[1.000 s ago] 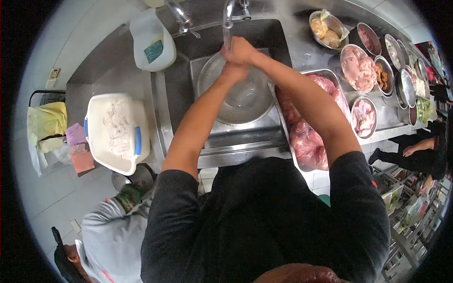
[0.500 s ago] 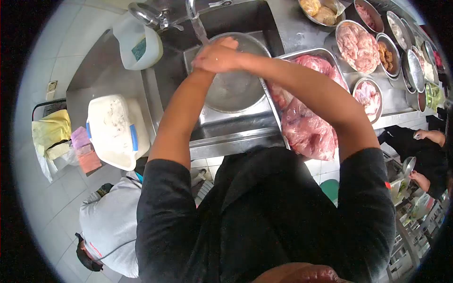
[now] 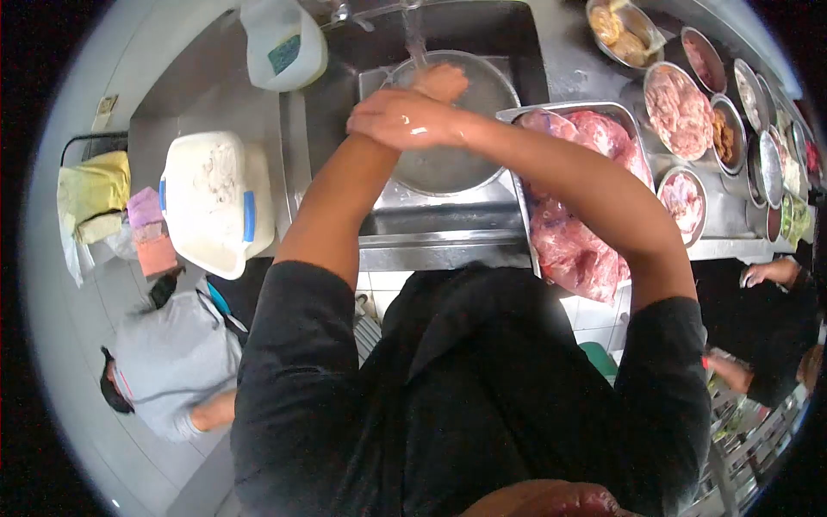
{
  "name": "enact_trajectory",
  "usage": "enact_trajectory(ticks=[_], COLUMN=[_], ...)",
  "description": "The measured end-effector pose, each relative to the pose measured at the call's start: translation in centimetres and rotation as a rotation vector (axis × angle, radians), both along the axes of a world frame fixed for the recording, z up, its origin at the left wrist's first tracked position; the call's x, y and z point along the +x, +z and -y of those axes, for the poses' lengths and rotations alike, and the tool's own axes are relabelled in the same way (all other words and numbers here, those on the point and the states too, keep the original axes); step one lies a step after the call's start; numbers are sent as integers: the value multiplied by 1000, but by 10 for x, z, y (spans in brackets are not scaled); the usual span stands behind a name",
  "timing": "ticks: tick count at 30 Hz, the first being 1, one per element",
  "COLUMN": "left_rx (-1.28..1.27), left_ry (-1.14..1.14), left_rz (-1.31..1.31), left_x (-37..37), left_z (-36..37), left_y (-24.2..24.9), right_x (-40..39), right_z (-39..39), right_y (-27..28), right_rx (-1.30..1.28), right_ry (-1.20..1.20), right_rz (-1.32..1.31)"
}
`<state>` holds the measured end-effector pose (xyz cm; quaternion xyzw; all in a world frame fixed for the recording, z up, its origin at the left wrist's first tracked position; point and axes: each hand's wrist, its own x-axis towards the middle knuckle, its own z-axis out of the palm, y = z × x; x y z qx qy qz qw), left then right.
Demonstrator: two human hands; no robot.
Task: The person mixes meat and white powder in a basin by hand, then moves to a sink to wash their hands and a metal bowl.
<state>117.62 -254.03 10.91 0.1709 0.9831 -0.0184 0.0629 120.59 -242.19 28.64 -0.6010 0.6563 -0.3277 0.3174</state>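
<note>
Over a round metal basin (image 3: pixel 431 177) in the sink, my left hand (image 3: pixel 443 83) is beside the running water (image 3: pixel 415 43). Its fingers are blurred, and how far they curl cannot be made out. My right hand (image 3: pixel 401 118) is wrapped round my left wrist and forearm, and its skin looks wet. The two forearms cross above the basin's near left part. Cloudy water is in the basin. Just right of the sink, a metal tray (image 3: pixel 524 226) holds large pieces of raw red meat (image 3: pixel 577 241), partly hidden under my right forearm.
On the left stand a white tub (image 3: pixel 207 198) with blue handles and a white container (image 3: pixel 284 52) holding a green sponge. Bowls of meat (image 3: pixel 680 112) line the right counter. A person in grey (image 3: pixel 177 362) is at lower left, another in black (image 3: pixel 749 319) at right.
The view has shifted, so the sink and trays sit differently in the frame. My right hand has slid from near my left hand up onto the left wrist and forearm. The person in grey has moved.
</note>
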Motion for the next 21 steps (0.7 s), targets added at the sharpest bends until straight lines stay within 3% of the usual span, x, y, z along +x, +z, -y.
enact_trajectory(ticks=[3, 4, 6, 7, 8, 10, 13, 16, 18, 21], left_rx=[-117, -162, -10, 62, 168, 510, 1366, 1979, 2154, 2210], left_ry=[97, 105, 185, 243, 331, 600, 1073, 1372, 1511, 1773], left_rz=[-38, -34, -123, -137, -145, -122, -115, -80, -64, 39], left_x=[0, 1, 4, 5, 8, 13, 20, 36, 58, 90], left_z=[14, 18, 21, 22, 22, 22, 22, 10, -9, -44], left_y=[-18, -20, -10, -12, -11, -14, -24, -21, 8, 70], right_x=[20, 19, -12, -30, -49, -72, -60, -69, -89, -94], right_z=[12, 18, 35, 36, 41, 75, 88, 120, 143, 125], right_y=[-25, -45, -89, -91, -94, -132, -109, -152, -230, -252], right_rx=[-284, -359, -515, -446, -378, -185, -5, -6, 146, 232], right_ry=[86, 57, -8, 0, 6, -179, -603, -874, -863, -963], right_rz=[115, -11, -271, -398, -525, -483, -144, 163, 53, 302])
